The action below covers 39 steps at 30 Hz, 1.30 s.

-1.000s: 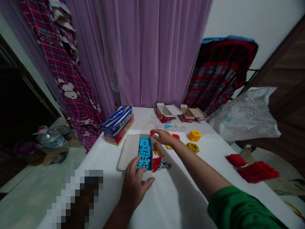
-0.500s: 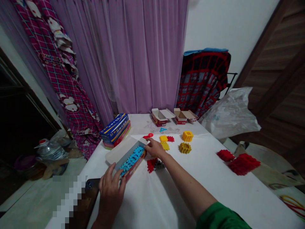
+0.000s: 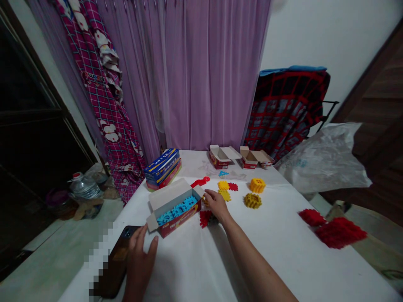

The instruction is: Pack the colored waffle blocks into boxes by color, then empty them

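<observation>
An open red box (image 3: 176, 208) filled with blue plastic pieces (image 3: 176, 209) lies slanted on the white table (image 3: 220, 260). My right hand (image 3: 216, 204) rests at the box's right end, fingers curled against it, above red pieces (image 3: 205, 218). My left hand (image 3: 140, 258) lies flat on the table just below the box's left end, fingers apart, touching a dark phone (image 3: 116, 264).
Yellow pieces (image 3: 252, 200) and red pieces (image 3: 233, 186) lie scattered mid-table. Two open red boxes (image 3: 220, 156) and a blue box (image 3: 163, 167) stand at the back. A clear plastic bag (image 3: 321, 159) and red piles (image 3: 340, 231) are on the right. Purple curtains hang behind.
The box of blue pieces has been turned from lengthwise to slanted sideways. My left hand has come off it and now lies by the phone. My right hand followed the box's right end.
</observation>
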Each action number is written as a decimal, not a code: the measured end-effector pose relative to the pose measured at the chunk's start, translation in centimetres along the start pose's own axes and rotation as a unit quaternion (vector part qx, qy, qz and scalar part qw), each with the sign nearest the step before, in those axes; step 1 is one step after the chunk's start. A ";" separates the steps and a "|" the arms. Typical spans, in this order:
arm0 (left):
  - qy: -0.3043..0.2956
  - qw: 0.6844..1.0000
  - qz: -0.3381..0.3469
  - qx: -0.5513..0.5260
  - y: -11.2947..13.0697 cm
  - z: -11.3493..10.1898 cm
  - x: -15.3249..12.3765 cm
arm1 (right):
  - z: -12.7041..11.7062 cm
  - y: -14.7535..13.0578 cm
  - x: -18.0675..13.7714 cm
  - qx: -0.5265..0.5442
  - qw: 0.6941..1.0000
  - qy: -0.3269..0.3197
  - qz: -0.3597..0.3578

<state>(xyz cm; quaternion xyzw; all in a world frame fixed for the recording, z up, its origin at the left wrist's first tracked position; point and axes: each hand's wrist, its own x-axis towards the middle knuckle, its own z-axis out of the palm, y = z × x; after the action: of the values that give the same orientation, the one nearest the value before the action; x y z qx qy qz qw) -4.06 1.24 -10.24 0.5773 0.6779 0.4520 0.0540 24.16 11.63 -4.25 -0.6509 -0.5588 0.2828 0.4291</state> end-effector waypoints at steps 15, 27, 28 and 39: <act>-0.018 0.992 0.105 0.073 0.8 -1.8 2.7 | -7.5 2.6 8.5 -0.318 0.948 -0.022 -0.003; -0.227 0.931 0.212 0.192 1.2 -1.2 5.9 | -8.2 7.4 20.1 -0.542 0.820 -0.172 -0.062; -0.229 0.933 0.198 0.195 1.3 -1.2 5.6 | -8.3 7.6 20.2 -0.547 0.815 -0.178 -0.071; -0.181 0.953 0.181 0.165 4.1 0.1 3.9 | -10.7 3.0 15.3 -0.156 0.986 -0.004 -0.054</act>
<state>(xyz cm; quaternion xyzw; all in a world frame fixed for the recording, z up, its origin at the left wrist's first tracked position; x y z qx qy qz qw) -2.22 4.23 -5.81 0.7630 0.6064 0.2239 -0.0029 37.96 23.84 -0.17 -0.6775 -0.6324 0.1711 0.3344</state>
